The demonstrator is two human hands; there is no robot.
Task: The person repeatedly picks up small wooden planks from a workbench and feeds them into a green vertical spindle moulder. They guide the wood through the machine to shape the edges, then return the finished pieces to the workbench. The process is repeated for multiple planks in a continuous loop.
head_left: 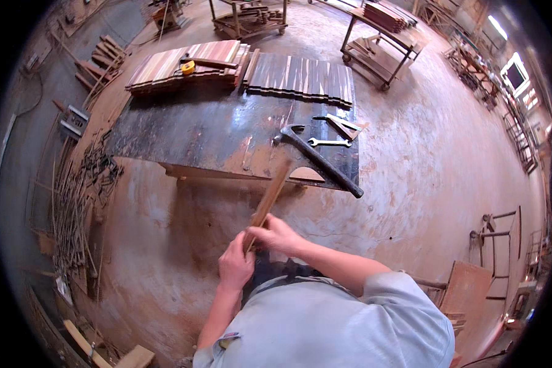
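A narrow wooden strip [271,197] stands out at a slant in front of my body, its far end reaching toward the near edge of the workbench. My left hand [235,265] is closed round its lower end. Just above, my right hand [278,237] grips the same strip, fingers wrapped about it. On the dark bench [190,132], beyond the strip's tip, lie a claw hammer [321,161] with its handle over the edge, an open-ended wrench [330,143], a try square [345,127] and a half-round wooden piece [306,175].
Striped wooden boards [184,61] and darker slats [300,76] cover the bench's far side, with a yellow tape measure [187,67] on top. Metal carts [381,46] stand beyond. Metal rods [73,227] lie at the left; a framed rack [500,245] is at the right.
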